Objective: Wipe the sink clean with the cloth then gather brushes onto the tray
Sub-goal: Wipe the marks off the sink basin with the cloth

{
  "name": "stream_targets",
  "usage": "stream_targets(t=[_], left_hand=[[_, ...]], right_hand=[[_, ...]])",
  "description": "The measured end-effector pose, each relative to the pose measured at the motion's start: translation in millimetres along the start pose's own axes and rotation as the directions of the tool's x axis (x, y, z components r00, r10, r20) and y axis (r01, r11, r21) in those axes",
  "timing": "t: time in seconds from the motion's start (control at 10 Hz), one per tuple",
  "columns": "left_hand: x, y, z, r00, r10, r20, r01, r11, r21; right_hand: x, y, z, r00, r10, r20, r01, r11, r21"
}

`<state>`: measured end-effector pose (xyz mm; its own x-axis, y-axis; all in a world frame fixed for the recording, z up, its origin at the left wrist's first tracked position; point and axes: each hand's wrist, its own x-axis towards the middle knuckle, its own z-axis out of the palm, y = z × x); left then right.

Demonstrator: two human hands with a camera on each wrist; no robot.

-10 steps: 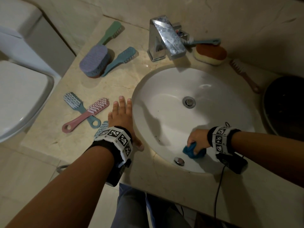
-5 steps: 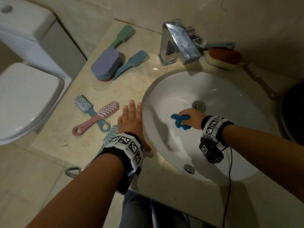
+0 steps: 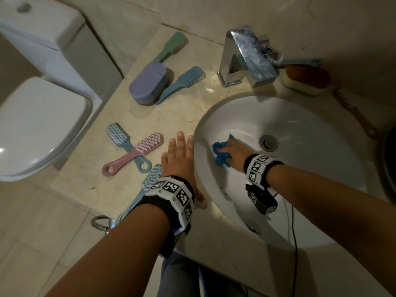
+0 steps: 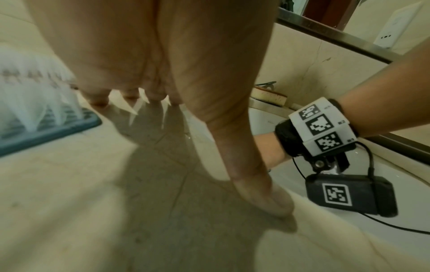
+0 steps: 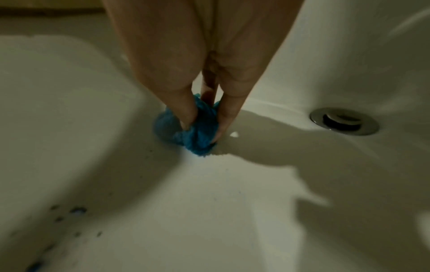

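My right hand [image 3: 232, 152] grips a bunched blue cloth [image 3: 220, 154] and presses it on the left inner wall of the white sink [image 3: 300, 116], left of the drain [image 3: 268, 142]. The right wrist view shows the fingers [image 5: 186, 114] curled round the cloth [image 5: 197, 132]; dark specks lie on the basin below it. My left hand [image 3: 179, 155] rests flat and open on the beige counter [image 3: 90, 181] beside the sink rim, its thumb at the rim. Several brushes lie on the counter: a pink one [image 3: 137, 152] crossing a blue one [image 3: 124, 142], and a light blue one [image 3: 147, 183] partly under my left wrist.
A chrome tap [image 3: 246, 58] stands behind the sink. A purple scrub brush [image 3: 147, 82], a teal brush [image 3: 182, 82] and a green brush [image 3: 171, 48] lie at the back left. An orange sponge [image 3: 306, 79] and a brown brush [image 3: 353, 112] lie at the right. A toilet [image 3: 38, 116] stands on the left.
My right hand has carried the cloth from the sink's near edge up and leftward across the basin to the left wall. The left hand has stayed flat on the counter.
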<state>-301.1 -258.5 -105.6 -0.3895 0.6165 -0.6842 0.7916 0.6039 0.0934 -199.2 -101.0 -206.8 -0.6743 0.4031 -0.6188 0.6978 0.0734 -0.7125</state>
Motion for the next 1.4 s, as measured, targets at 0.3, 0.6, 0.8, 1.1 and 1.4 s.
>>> stream_targets(t=[0.3, 0.6, 0.8, 1.1, 1.4], left_hand=[[1, -1, 1, 1.000, 0.005, -0.006, -0.005, 0.999, -0.032], [1, 1, -1, 1.000, -0.011, 0.009, 0.011, 1.000, -0.003], [-1, 2, -3, 1.000, -0.019, 0.020, 0.019, 1.000, 0.018], [-2, 1, -2, 1.000, -0.011, 0.000, 0.011, 1.000, -0.002], [-3, 0, -2, 1.000, 0.001, 0.005, -0.001, 1.000, -0.016]], right_hand=[[-24, 20, -47, 0.991, 0.106, 0.083, -0.122, 0.967, 0.225], [-28, 14, 4, 0.979, 0.198, 0.054, -0.205, 0.916, 0.346], [-48, 19, 15, 0.958, 0.225, 0.179, -0.221, 0.974, -0.043], [-65, 19, -15, 0.973, 0.003, 0.230, 0.120, 0.845, -0.522], [-70, 5, -41, 0.956, -0.279, -0.088, 0.221, 0.887, -0.406]])
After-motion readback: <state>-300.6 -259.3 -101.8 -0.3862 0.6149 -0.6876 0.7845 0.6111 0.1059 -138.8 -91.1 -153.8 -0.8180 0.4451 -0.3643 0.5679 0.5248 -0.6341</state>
